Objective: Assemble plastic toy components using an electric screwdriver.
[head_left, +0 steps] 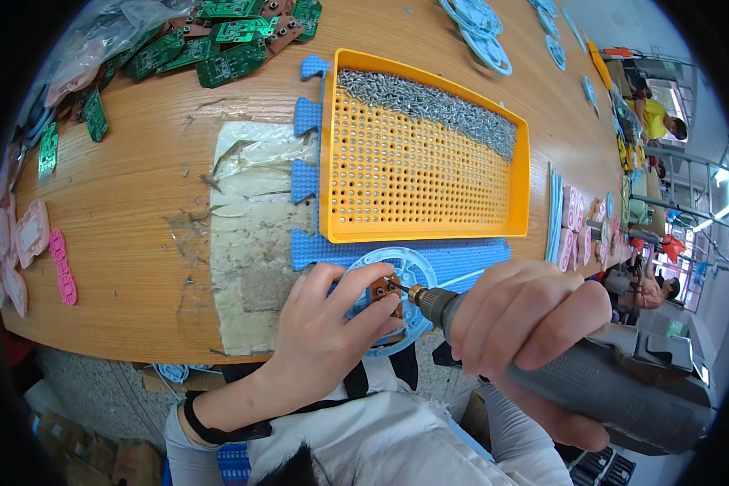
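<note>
My right hand [526,324] is wrapped round a dark grey electric screwdriver [624,385], held almost level and aimed left. Its thin bit reaches a small brown circuit board [378,293] sitting inside a light blue round plastic housing [423,324]. Whether a screw sits at the bit's tip is too small to tell. My left hand [324,332] grips the housing from its left side, with the fingers bent over the board. Part of the board and the housing's left rim are hidden under those fingers.
Just beyond the housing, a yellow perforated tray [425,235] of loose screws [429,105] rests on a blue foam mat [306,182]. Green circuit boards [235,65] are heaped at the far left, with pink plastic parts [31,235] nearer. More blue housings [478,32] lie far right.
</note>
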A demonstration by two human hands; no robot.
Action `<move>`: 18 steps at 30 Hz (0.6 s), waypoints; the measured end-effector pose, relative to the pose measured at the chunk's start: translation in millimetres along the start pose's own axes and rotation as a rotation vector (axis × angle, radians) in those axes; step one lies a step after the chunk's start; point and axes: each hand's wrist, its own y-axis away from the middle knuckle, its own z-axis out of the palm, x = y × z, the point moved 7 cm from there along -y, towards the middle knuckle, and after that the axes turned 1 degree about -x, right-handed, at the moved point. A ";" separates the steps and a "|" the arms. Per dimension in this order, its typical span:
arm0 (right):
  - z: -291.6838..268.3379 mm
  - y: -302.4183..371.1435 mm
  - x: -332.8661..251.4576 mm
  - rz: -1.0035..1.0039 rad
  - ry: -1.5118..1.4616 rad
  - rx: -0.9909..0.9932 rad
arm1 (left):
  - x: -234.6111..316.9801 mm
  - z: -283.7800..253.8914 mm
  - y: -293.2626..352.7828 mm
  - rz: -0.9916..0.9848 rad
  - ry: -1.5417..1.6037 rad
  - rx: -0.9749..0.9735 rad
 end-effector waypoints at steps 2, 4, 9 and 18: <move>0.2 1.4 5.1 0.007 -0.013 -0.012 | -1.6 0.9 2.3 -0.002 0.003 -0.010; -0.8 1.5 6.8 0.015 -0.016 -0.022 | -1.0 1.2 1.9 0.002 0.010 -0.011; -0.2 0.4 9.7 0.089 0.003 -0.054 | -0.5 2.2 1.8 0.000 0.004 -0.024; 4.7 -1.8 16.2 0.110 -0.051 -0.081 | 0.0 0.9 2.1 0.000 -0.035 -0.025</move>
